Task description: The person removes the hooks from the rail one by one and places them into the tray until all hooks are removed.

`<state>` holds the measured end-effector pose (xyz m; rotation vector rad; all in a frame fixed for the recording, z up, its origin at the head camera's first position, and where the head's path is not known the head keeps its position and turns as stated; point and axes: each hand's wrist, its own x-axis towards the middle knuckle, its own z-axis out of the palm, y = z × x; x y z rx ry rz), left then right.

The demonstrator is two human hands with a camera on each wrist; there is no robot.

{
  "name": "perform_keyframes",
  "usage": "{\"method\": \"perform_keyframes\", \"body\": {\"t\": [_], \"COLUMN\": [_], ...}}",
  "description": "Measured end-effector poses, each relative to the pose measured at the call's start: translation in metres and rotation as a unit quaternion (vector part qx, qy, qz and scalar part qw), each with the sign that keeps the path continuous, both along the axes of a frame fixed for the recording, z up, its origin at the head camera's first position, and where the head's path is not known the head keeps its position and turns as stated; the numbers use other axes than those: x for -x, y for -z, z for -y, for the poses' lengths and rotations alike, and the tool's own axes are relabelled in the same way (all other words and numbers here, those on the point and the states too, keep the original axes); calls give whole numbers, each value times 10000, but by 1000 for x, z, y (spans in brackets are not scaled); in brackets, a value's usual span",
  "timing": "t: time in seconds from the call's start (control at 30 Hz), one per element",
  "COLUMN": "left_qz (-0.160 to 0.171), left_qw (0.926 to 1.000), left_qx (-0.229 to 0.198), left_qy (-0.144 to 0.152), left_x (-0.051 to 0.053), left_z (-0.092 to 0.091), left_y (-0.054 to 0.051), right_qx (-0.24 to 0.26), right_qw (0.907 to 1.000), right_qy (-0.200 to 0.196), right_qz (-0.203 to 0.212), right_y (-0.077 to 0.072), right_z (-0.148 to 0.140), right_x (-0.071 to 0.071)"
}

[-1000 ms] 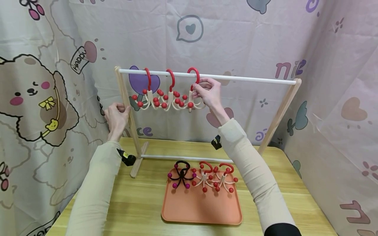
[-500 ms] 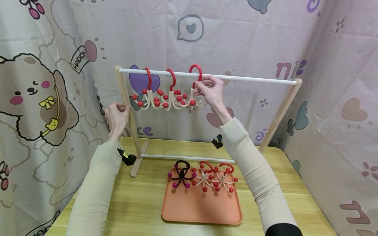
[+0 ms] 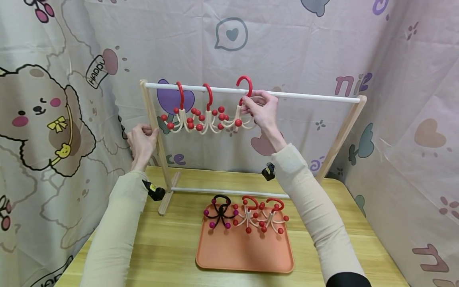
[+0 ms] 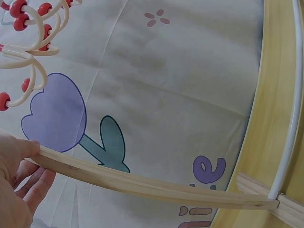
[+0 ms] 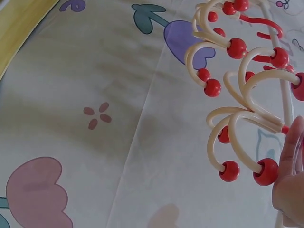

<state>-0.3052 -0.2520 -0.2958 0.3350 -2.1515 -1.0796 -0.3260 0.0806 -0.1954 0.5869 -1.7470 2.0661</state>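
1. A cream hanger point(image 3: 238, 114), its curved arms tipped with red balls point(image 3: 238, 123), is pinched by the right hand point(image 3: 264, 111), its red hook point(image 3: 245, 77) arched above the white rail point(image 3: 308, 96).
2. A wooden post point(image 3: 163, 159) is gripped by the left hand point(image 3: 141, 145).

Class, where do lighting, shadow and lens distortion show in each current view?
Head view: brightest, a soft shadow on the smooth orange rectangular tray; left wrist view: dimmer, the thin white lower rod looking bowed, probably lens distortion; right wrist view: also dim, blurred shadows on the pale printed fabric backdrop behind the cream, red-beaded hanger.
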Motion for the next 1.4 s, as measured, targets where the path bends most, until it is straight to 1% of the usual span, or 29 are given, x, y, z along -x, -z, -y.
{"method": "perform_keyframes", "body": {"t": [0.17,0.37,0.57,0.7,0.9,1.0,1.2,1.3,1.4], "left_qz": [66,22,-14,-22,18,38,29,25,36], "left_qw": [10000,10000,10000,10000,10000,10000,10000,10000,9999], "left_qx": [-31,27,50,41,-22,-52,-76,-94,-104], "left_qy": [11,-23,-49,-50,-31,-10,3,9,17], "left_x": [0,0,1,2,1,1,2,2,1], "left_z": [0,0,0,0,0,0,0,0,0], "left_y": [0,0,0,0,0,0,0,0,0], "right_qx": [-20,-73,-216,-383,-592,-655,-781,-744,-627], "right_qw": [9999,9997,9993,9989,9979,9976,9969,9972,9976], "right_qy": [110,154,248,195,36,-10,30,-95,-298], "right_qz": [-66,-152,-182,-212,-276,-236,-75,20,47], "right_y": [-2,-6,-2,6,22,30,44,55,69], "right_z": [-5,-10,-15,-18,-23,-26,-30,-30,-30], "right_x": [-2,-8,-13,-17,-26,-30,-40,-46,-53]}}
